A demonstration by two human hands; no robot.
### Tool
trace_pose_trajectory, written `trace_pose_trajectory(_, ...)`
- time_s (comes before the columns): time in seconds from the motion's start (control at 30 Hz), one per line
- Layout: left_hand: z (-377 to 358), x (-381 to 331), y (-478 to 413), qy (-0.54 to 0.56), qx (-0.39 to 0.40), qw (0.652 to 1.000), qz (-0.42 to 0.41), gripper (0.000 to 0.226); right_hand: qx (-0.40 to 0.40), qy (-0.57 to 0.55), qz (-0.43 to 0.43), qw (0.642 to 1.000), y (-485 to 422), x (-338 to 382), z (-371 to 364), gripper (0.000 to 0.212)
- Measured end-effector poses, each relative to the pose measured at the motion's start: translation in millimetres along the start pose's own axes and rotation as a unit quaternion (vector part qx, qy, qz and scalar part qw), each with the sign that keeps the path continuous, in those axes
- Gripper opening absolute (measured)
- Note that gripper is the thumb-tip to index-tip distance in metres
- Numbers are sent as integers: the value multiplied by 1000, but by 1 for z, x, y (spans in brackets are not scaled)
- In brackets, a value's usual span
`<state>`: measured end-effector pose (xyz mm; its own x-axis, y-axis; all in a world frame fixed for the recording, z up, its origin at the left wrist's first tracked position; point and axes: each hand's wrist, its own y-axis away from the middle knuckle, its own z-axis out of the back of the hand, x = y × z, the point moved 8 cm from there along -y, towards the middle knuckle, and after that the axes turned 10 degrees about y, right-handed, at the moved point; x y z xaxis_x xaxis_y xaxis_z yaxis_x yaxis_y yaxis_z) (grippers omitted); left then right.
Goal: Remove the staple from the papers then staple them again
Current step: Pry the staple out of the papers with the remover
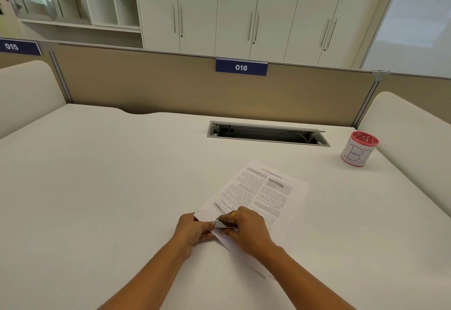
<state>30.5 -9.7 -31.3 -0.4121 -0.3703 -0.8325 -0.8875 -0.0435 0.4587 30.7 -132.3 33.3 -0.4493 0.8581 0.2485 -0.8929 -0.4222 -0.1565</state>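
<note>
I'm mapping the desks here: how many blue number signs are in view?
2. The 016 sign sits on the partition straight ahead; the 015 sign is at the far left, cut off by the frame edge. Others may lie out of view.

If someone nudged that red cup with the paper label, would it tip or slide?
The red cup looks squat and about as wide as tall, so it would probably slide rather than tip. The desk looks smooth, which favours sliding. It seems filled with small bits, likely adding some weight.
</note>
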Motion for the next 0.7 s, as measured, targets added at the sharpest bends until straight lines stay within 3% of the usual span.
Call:
trace_pose_trajectory(0.4, 0, 3, 0, 22, 0, 999, 24, 25, 28, -36, -62, 997, -1, -13, -2, 28)
trace_pose_trajectory(0.57, -2, -2, -1, -44, -6, 998, 37, 21, 42, -34, -85, 995, 0, -24, 1, 30)
trace_pose_trajectory(0.7, -4, -14, -2, -131, 6, 990, 43, 31, 48, -23, -90, 994, 3, -32, 4, 29)
